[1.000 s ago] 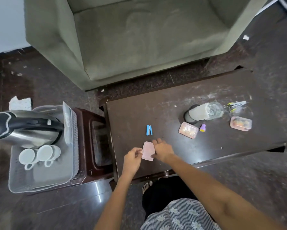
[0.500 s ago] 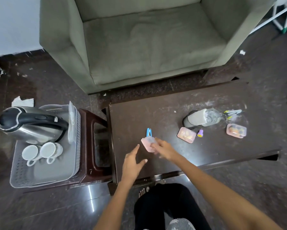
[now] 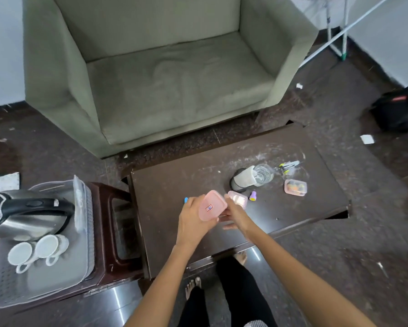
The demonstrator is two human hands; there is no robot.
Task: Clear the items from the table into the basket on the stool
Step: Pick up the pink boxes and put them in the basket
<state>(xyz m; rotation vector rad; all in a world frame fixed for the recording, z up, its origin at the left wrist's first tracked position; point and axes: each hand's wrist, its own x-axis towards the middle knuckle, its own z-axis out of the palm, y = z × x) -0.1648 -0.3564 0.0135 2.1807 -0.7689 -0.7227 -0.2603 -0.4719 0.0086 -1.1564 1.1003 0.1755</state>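
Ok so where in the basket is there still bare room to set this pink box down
The basket floor is bare on its near side, in front of the two white cups. Its far end is crowded by the kettle. The left hand holds the pink box.

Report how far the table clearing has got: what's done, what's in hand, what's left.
Done: the kettle and two white cups sit in the basket on the stool.
In hand: the left hand holds a pink container above the table; the right hand is beside it.
Left: another pink container, a clear-lidded box, a tipped jar, a purple cap, clips and a blue item.
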